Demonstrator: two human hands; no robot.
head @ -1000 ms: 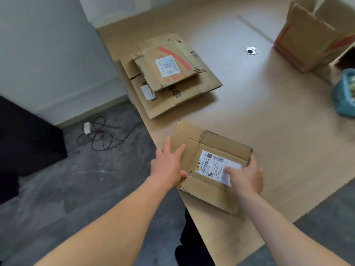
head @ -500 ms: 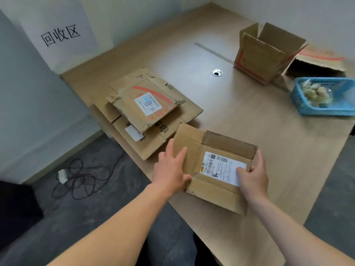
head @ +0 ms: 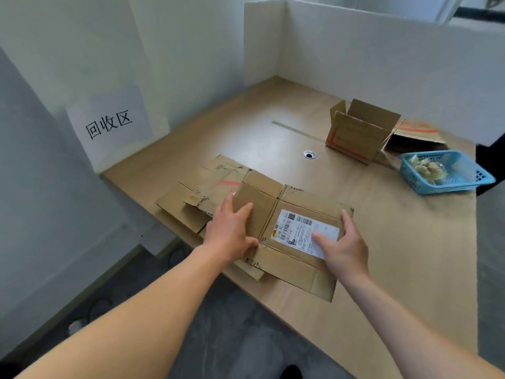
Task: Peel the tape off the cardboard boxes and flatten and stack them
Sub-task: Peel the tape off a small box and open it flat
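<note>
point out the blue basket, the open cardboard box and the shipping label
blue basket (head: 481, 176), head view, on its right wall
open cardboard box (head: 355, 139), head view, on its front face
shipping label (head: 297, 228), head view, on its printed barcode end

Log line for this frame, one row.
step: stacking | left hand: flat on flattened box | right hand: on its label | flattened box: partly over stack | pending: open box, upright
</note>
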